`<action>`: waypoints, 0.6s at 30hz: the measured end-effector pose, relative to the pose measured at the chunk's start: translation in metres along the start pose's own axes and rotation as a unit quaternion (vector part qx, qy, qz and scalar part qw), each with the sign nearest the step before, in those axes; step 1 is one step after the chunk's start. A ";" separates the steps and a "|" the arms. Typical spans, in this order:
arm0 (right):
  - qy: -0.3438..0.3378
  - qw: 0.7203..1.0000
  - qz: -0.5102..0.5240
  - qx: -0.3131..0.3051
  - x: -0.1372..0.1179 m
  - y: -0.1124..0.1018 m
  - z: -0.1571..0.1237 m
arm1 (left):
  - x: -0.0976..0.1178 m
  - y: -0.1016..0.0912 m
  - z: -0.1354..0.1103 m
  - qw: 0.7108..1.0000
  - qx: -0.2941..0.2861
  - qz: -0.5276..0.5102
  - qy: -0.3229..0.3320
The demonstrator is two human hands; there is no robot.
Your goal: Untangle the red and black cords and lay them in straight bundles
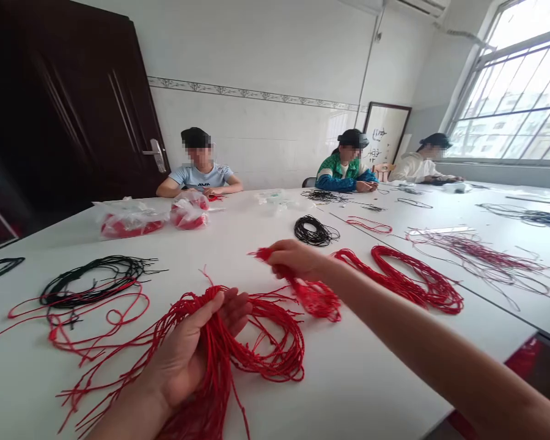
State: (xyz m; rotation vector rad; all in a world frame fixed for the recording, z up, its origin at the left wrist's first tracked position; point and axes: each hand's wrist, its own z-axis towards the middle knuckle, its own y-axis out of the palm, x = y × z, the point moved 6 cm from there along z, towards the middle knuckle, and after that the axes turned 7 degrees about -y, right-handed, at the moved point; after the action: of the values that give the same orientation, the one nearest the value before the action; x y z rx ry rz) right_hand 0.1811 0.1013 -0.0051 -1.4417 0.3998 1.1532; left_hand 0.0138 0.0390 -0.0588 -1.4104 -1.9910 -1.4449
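Two separate holds: left hand (187, 351) open, palm up, under a loose hank of red cords (256, 348), seemingly spread to stop tangling; right hand (297, 260) apart from it, closed on a tuft of cord ends (314, 299), raised above the white table (348, 379). Farther out, a looped red bundle (417, 284) and coiled black cords (312, 231), lying separately, perhaps sorted by colour.

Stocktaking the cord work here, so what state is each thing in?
Left hand: open, palm up, under draped red cords.
Right hand: closed on a red cord bunch.
Red cord hank: looped, lying on the table.
Black cord coil: loosely coiled on the table.
Plastic bag: holding red cord.
Door: shut.
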 end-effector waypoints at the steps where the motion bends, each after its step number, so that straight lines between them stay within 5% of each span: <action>1: -0.009 1.000 -0.002 -0.003 -0.012 0.014 -0.001 | -0.002 0.001 0.001 1.000 0.001 0.008 0.002; 3: -0.032 0.999 -0.021 -0.001 -0.033 0.041 -0.002 | -0.004 0.001 0.003 1.000 0.008 0.009 0.021; 5: -0.126 0.987 -0.091 -0.035 -0.054 0.062 -0.006 | -0.004 -0.003 0.006 0.999 0.015 0.002 0.042; 7: -0.150 0.967 -0.194 -0.068 -0.053 0.063 -0.010 | -0.004 -0.007 0.009 0.999 0.026 0.000 0.029; 10: 0.022 0.940 -0.340 -0.029 -0.006 0.010 -0.016 | -0.002 -0.010 0.008 0.999 0.051 -0.008 0.010; 14: 0.199 0.888 -0.412 0.041 0.062 -0.073 -0.033 | 0.002 -0.011 0.001 0.995 0.090 -0.039 0.034; 18: 0.267 0.860 -0.430 0.062 0.102 -0.100 -0.048 | -0.006 -0.012 0.006 0.996 0.083 -0.015 0.009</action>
State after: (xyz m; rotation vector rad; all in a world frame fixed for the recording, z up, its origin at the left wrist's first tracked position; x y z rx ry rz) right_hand 0.3260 0.1216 -0.0407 -1.5578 0.1529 -0.0049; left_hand 0.0083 0.0406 -0.0718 -1.2982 -2.0761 -1.2662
